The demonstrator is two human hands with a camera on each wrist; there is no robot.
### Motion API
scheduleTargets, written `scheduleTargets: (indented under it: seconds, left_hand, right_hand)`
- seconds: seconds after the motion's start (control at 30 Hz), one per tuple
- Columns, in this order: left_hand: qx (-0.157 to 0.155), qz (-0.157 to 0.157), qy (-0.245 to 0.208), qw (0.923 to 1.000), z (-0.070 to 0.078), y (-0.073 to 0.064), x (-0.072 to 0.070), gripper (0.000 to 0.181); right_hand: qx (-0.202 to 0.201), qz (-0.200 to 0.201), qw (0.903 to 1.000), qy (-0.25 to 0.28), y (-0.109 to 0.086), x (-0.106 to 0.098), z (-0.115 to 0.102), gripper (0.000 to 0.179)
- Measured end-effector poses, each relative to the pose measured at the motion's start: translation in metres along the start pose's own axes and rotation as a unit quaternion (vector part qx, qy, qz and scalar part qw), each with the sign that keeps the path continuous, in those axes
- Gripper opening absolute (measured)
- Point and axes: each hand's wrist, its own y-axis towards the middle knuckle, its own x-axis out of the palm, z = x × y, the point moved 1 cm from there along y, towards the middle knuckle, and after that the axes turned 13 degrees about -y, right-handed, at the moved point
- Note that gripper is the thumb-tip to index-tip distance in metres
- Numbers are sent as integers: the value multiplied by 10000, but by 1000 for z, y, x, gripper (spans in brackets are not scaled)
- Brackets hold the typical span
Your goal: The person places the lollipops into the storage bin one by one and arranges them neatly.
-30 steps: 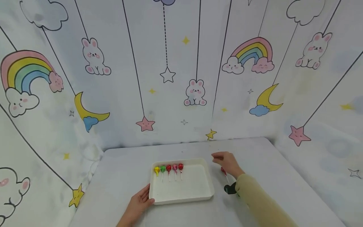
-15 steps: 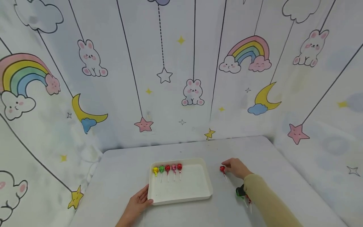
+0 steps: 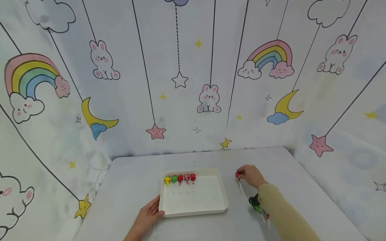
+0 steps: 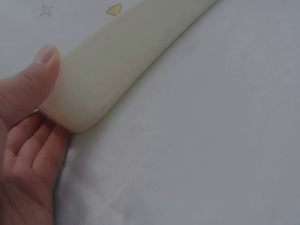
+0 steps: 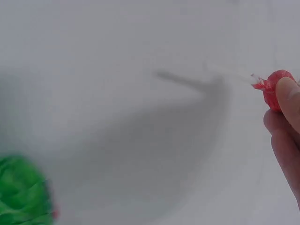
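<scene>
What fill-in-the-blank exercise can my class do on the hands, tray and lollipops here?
1. The lollipop in the right hand is coloured ____.
2. The left hand grips the tray near its front ____ corner.
3. Inside the tray, ____ lollipops lie in a row.
4. The leftmost lollipop in that row is ____.

Missing words: red; left; five; yellow.

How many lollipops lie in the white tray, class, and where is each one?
5, in a row near the far edge of the white tray. From left to right: yellow lollipop, green lollipop, red lollipop, pink lollipop, second red lollipop. None there looks hidden.
</scene>
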Motion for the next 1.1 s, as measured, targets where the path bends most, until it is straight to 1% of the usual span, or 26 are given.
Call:
scheduleTargets:
  seconds: [0.1,0.17,0.27,0.37,0.47,0.53,0.6,0.67,0.8,0.9,1.1]
  left_hand:
    - [-24,8,18,10000,-1,1,0,84]
    - [-29,54,59,10000,1,1,-2,84]
    - [-16,90,111,9999,3,1,-3,85]
    - [47,36,80,10000,4,0,-3,84]
    - [115,-65,-15,9999,5,-1,-1,82]
    - [132,-94,-44,9999,5,-2,1,82]
    - [119,-88,-16,9999,5,-3,3,83]
    - [84,-77,-17,9999,4,-3,5,83]
    - [-54,-73,-4,10000,1,-2,7,86]
    - [-119,-85,-2,9999,0,0,7,87]
    - [-107,-65,33,9999,2,1,1,87]
  right_hand:
    - [32,221,9995,202,5,-19,-17,22]
    - [-26,370,9984,416,12,-28,-33,24]
    - [-35,478,9957,792,23,-33,-62,27]
    - [7,422,9934,1063,31,-25,-94,28]
    - [39,247,9931,1147,36,-6,-122,26]
    - [-14,156,9937,1106,38,10,-134,22]
    - [-5,57,9947,1029,39,26,-143,19]
    - [29,11,9966,821,39,41,-148,16]
    - [252,64,9992,306,38,59,-152,12]
    - [398,164,9991,48,39,66,-153,13]
    - [419,186,9989,5,40,67,-160,15]
